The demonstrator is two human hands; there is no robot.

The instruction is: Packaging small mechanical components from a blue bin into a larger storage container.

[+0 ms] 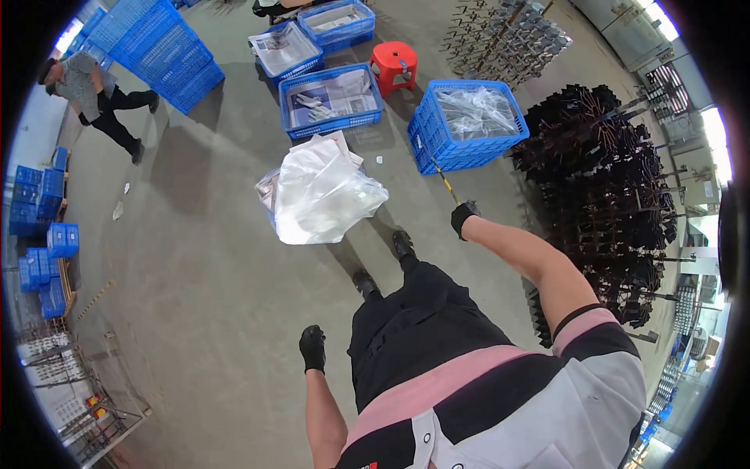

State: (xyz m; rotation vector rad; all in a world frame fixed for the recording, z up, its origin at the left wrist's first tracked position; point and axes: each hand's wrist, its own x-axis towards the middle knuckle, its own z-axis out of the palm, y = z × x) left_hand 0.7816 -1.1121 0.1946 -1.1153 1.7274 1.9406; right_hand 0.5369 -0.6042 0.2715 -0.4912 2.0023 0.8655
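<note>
My right hand (466, 219), in a black glove, is closed on the near end of a thin yellow-and-black rod (448, 184). The rod's far end meets the near side of a tall blue plastic crate (432, 129), ahead and to the right. Clear plastic bags (476, 112) fill the crate's top; what they wrap is hard to make out. My left hand (312, 348), also black-gloved, hangs low at my left side with loosely bent fingers and nothing visible in it. White plastic sheeting (324, 187) covers a container on the floor before my feet.
Shallow blue crates (373, 117) lined with paper stand ahead, beside a red stool (394, 62). Racks of dark parts (601, 203) crowd my right, with a metallic rack (508, 39) beyond. At far left a person (94, 98) walks near leaning stacked blue crates (160, 51).
</note>
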